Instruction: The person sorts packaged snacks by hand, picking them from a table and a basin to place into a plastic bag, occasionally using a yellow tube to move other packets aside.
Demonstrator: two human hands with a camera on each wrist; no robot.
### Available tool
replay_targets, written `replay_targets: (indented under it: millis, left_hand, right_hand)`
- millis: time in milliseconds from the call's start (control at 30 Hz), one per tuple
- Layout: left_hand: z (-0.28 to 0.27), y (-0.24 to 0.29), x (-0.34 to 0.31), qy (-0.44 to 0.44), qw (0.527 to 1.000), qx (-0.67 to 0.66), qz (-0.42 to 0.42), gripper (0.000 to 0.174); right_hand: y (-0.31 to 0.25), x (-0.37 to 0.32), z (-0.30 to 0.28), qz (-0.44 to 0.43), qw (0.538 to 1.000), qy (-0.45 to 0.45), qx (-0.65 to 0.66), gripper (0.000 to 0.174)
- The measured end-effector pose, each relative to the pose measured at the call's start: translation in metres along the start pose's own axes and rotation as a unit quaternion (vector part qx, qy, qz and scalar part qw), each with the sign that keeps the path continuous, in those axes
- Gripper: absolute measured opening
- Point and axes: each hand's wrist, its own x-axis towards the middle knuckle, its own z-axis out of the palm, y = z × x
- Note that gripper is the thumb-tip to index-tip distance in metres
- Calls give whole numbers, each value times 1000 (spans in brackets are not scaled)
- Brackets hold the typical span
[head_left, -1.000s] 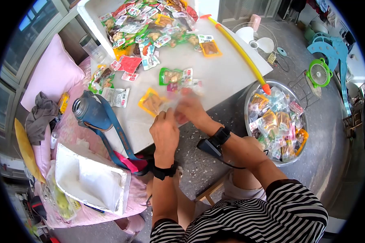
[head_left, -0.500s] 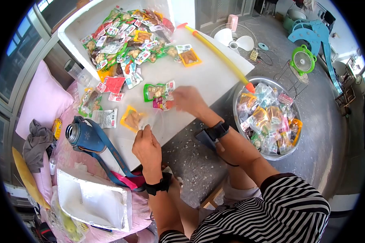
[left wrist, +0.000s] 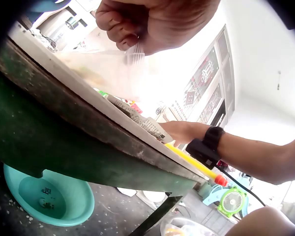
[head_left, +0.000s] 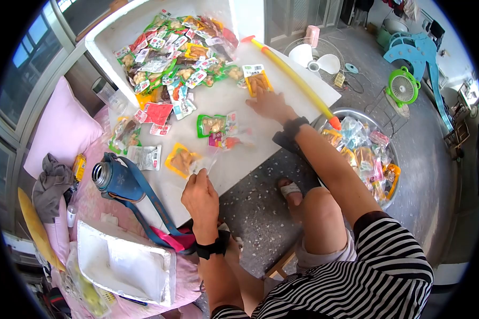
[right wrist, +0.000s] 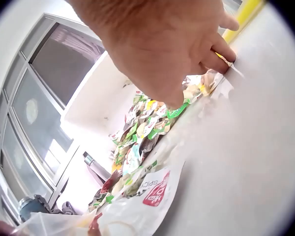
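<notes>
My left hand point(head_left: 201, 198) pinches the gathered edge of a clear plastic bag point(left wrist: 113, 73) over the near table edge. Close to the bag lies a yellow-edged snack packet point(head_left: 181, 160). My right hand point(head_left: 273, 105) reaches across the table, fingertips at another yellow snack packet point(head_left: 258, 80) with a white label; in the right wrist view the fingers are spread over it and hide part of it. Between the hands lie a green-edged packet point(head_left: 212, 126) and a purple-red one point(head_left: 215, 140).
A white foam box point(head_left: 107, 50) spills many packets onto the table. A yellow tube point(head_left: 298, 80) crosses the right side, above a metal basin point(head_left: 395, 159) of bagged packets. At left stand a blue flask point(head_left: 114, 178) and an empty-looking foam tray point(head_left: 127, 260).
My right hand has left the bag and moved forward and right to the yellow packet near the tube. The left hand stays holding the bag near the table edge.
</notes>
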Motion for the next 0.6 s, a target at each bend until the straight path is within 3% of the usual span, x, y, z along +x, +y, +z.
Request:
replay_targets:
  millis: [100, 167, 233, 300, 367, 433, 533, 600]
  left_hand:
    - [0, 1, -1, 0, 1000, -9, -2, 20]
    - [-1, 1, -2, -1, 1000, -10, -4, 20]
    - [-1, 2, -2, -2, 1000, -7, -8, 20]
    - [-1, 2, -2, -2, 1000, -9, -12, 19]
    - [-2, 3, -2, -3, 1000, -11, -18, 18]
    - [-4, 4, 0, -1, 1000, -16, -26, 17]
    - [-4, 3, 0, 4, 999, -25, -27, 18]
    - [-4, 4, 0, -2, 999, -21, -34, 19]
  right_hand:
    - [-8, -25, 13, -27, 997, 68, -4, 72]
    - [23, 5, 49, -147, 979, 105, -96, 67]
    - [27, 1, 39, -169, 978, 104, -64, 62]
    - [4, -45, -28, -86, 990, 59, 91, 58]
    - [31, -21, -14, -115, 974, 191, -41, 77]
    - [55, 8, 9, -18, 990, 111, -82, 95]
    - [69, 7, 4, -60, 992, 107, 29, 95]
    - [79, 8, 11, -45, 991, 104, 76, 79]
